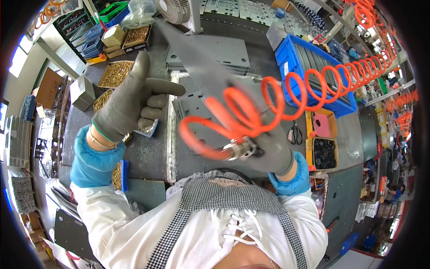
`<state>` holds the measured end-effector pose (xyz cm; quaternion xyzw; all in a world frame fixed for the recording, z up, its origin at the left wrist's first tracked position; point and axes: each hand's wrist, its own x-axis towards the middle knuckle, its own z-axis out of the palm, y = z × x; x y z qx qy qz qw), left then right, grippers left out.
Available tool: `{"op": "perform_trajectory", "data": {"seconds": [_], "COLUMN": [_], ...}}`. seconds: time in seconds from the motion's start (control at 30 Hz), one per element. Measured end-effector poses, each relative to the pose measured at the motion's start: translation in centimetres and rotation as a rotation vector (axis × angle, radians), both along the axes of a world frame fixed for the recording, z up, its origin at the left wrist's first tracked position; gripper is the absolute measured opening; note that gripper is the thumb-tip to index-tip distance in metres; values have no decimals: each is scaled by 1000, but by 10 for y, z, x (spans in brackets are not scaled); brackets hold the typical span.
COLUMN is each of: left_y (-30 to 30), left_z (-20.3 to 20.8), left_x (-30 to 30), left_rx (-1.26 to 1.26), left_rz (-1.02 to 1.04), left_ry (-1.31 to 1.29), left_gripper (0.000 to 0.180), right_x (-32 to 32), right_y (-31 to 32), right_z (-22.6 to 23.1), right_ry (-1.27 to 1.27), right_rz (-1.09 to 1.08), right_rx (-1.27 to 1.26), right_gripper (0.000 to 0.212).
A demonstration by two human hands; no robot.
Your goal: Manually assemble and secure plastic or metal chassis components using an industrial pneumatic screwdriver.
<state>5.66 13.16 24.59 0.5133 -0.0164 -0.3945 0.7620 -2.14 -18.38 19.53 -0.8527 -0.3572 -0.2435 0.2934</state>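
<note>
My left hand, in a grey glove, is raised over the left of the bench. Its thumb points up, the index finger stretches right, and the others curl inward; I see nothing held. My right hand, also gloved, is right of centre. An orange coiled air hose crosses before it, hiding its fingers. The hose's metal fitting ends at a dark part beside this hand. A motion-blurred grey sheet-metal piece slants between the hands; what holds it is hidden. Beneath lies a flat grey metal panel.
More grey panels lie stacked behind, near a fan. Trays of small brass-coloured parts stand left. On the right are a blue crate of metal strips, scissors and an orange bin with black parts.
</note>
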Motion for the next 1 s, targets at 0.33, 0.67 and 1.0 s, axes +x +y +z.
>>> {"op": "perform_trajectory", "data": {"seconds": [0.33,0.67,1.0], "left_y": [8,0,-42], "left_z": [-7,-49,-165], "left_x": [-74,-24,199], "left_rx": [119,92,-224], "left_rz": [261,472,383], "left_ry": [48,-259,-119], "left_gripper": [28,26,35], "right_x": [-23,-12,13], "right_y": [44,-61,-161], "right_z": [-11,-17,-91], "right_ry": [66,532,214], "right_rz": [486,549,-344], "right_rx": [-71,896,1448], "right_gripper": [58,51,54]}}
